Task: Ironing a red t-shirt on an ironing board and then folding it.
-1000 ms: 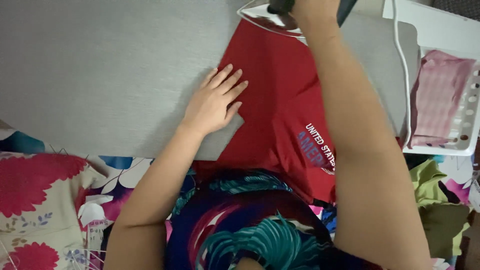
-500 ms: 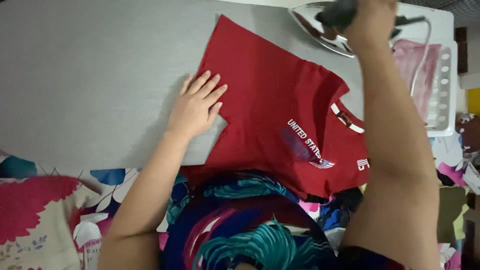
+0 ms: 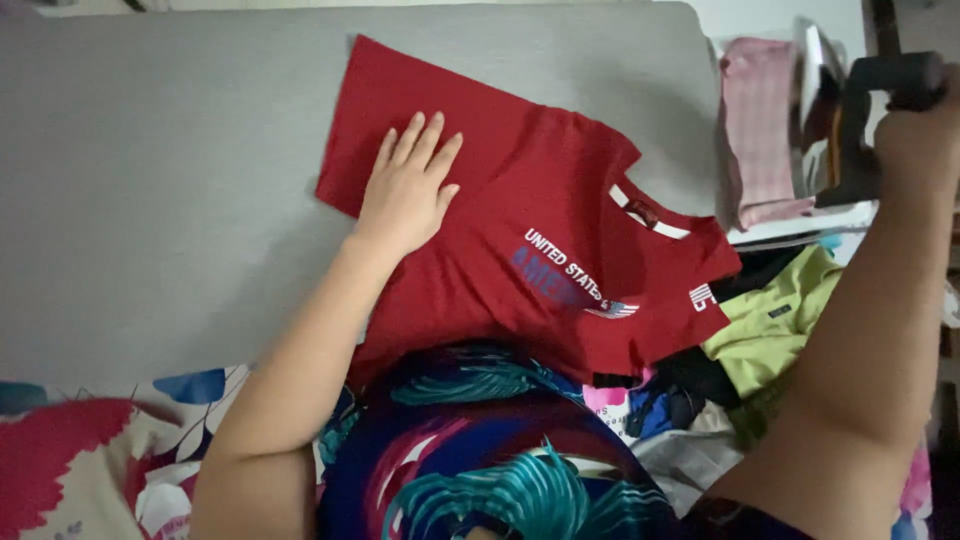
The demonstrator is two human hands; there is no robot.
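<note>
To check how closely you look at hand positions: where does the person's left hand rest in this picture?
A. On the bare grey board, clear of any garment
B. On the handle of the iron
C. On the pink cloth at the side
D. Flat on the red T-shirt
D: the left hand lies palm down, fingers spread, on the red T-shirt spread on the grey board, while the right hand grips the iron off to the side.

A grey ironing board (image 3: 150,200) carries the things. A red T-shirt (image 3: 520,230) lies flat toward its right end, overhanging the near edge.
</note>
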